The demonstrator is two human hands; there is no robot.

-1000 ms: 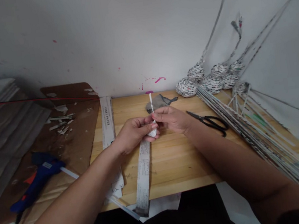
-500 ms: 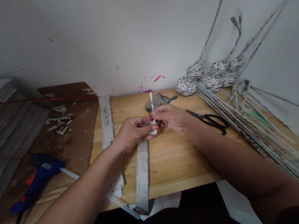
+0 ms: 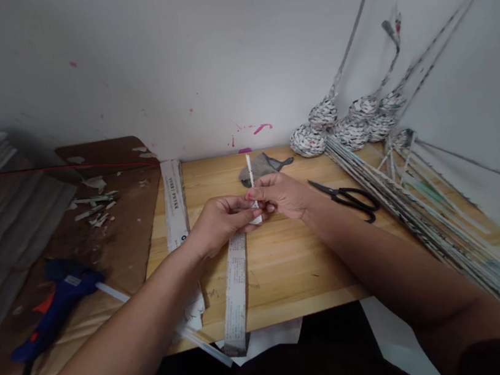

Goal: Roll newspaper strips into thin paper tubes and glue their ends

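Dim, diffuse light; top-right corner dark; tall, grey, layered stack (image 3: 1, 241) stretched, blurry at left edge.

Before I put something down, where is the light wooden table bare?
The table is barest between the printed white newspaper strip and the right forearm. A smaller patch lies beyond the left hand, between the flat newspaper strips and the grey cloth. The right side is crowded: thin rolled-paper sticks, round woven-paper shapes.
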